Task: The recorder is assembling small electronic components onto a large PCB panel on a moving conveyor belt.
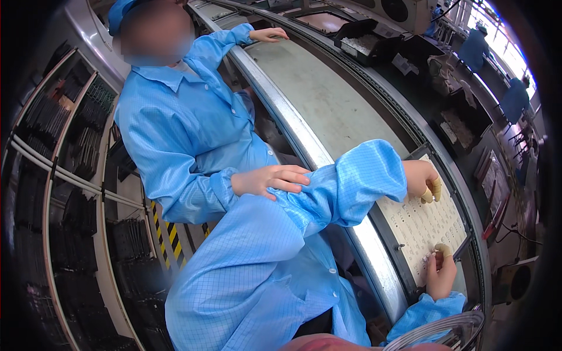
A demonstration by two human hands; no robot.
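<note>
Currently, the pale panel (417,225) lies between 3 and 4 o'clock in a dark frame (393,250). At its 12 o'clock, my left hand (420,179) curls its fingers together; I cannot tell whether they clamp anything. At its 5 o'clock, my right hand's (442,274) fingertips nearly meet, their grip unclear.

1. The person wears a light-blue smock (234,286), slightly shiny, checked all over with a fine dark grid.
2. Pale round buttons (332,271) show on its front.
3. Both sleeves (367,181) look baggy to me.
4. Yellowish finger cots (437,188) cap some fingertips.
</note>
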